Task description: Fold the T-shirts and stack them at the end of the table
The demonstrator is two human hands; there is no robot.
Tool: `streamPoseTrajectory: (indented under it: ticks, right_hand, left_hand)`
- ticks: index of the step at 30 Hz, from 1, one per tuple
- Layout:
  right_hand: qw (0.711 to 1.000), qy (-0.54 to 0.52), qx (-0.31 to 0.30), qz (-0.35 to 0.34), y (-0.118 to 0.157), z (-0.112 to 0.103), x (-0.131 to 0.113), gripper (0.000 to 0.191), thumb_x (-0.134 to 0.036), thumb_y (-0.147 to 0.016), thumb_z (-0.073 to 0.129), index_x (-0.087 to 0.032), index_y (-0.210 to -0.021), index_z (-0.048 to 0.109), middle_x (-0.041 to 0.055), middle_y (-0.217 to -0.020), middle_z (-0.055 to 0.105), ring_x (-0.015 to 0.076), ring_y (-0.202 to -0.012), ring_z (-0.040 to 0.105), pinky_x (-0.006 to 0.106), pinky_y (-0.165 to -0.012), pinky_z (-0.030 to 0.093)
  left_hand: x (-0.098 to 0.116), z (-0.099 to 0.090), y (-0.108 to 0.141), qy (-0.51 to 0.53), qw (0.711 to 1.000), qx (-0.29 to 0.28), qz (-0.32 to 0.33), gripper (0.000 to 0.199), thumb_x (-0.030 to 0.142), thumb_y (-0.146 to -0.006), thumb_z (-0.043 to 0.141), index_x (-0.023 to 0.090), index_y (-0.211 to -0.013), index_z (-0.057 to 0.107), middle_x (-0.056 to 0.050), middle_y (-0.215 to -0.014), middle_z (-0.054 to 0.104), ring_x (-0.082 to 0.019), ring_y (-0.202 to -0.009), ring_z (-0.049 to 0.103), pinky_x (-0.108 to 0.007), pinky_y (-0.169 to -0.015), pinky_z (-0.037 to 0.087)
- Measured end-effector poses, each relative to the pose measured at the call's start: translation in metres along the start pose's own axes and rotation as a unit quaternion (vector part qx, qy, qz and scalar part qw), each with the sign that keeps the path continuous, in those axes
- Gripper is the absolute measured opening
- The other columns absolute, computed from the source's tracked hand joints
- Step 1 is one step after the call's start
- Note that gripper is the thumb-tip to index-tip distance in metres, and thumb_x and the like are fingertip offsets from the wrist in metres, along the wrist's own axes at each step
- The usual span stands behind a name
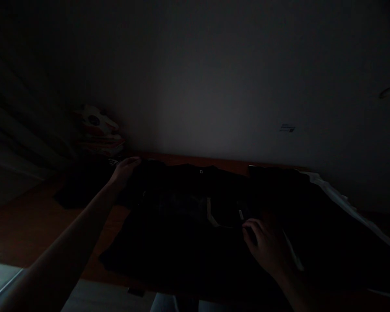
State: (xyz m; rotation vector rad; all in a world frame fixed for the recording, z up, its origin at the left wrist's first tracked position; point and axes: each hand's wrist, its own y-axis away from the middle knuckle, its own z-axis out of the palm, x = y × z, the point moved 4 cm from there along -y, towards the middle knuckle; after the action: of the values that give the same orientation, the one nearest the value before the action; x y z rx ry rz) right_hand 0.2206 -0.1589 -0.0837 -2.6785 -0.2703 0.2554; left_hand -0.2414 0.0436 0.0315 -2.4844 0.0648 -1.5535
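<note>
Head view shows you a broad black cloth garment [182, 255] spread mid-scene on the brown wooden bench [16, 221]. It should handle light, soft and limp; two well-separated edges look the best hold. Your left hand [125, 168] lies near its far left side, fingers together; your right hand [259, 240] curls narrowly, thumb near forefinger, just beside a small white rectangular tag [241, 214]. Whether either pinches cloth, the darkness hides.
</note>
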Motion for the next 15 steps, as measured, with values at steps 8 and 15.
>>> streamPoseTrajectory:
  ticks: [8,15]
  right_hand:
    - [1.0,0.001,0.01,-0.004,0.0,-0.003,-0.001,0.016,-0.034,-0.096,0.053,-0.028,-0.099,0.067,0.0047,-0.105,0.074,0.0293,-0.098,0.068,0.051,-0.098,0.045]
    - [0.995,-0.095,0.003,0.031,-0.036,0.008,-0.02,0.018,-0.032,-0.095,0.049,-0.024,-0.098,0.065,0.0084,-0.098,0.074,0.0269,-0.095,0.07,0.042,-0.087,0.052]
  left_hand:
    - [0.012,0.09,0.088,-0.138,0.943,-0.221,0.205,0.041,0.05,-0.093,0.062,0.023,-0.124,0.064,-0.011,-0.135,0.066,-0.025,-0.112,0.067,-0.043,-0.099,0.055]
    - [-0.043,0.099,0.12,-0.286,0.898,-0.19,0.275,0.035,0.04,-0.092,0.057,0.023,-0.121,0.066,-0.012,-0.137,0.065,-0.032,-0.123,0.06,-0.051,-0.106,0.046]
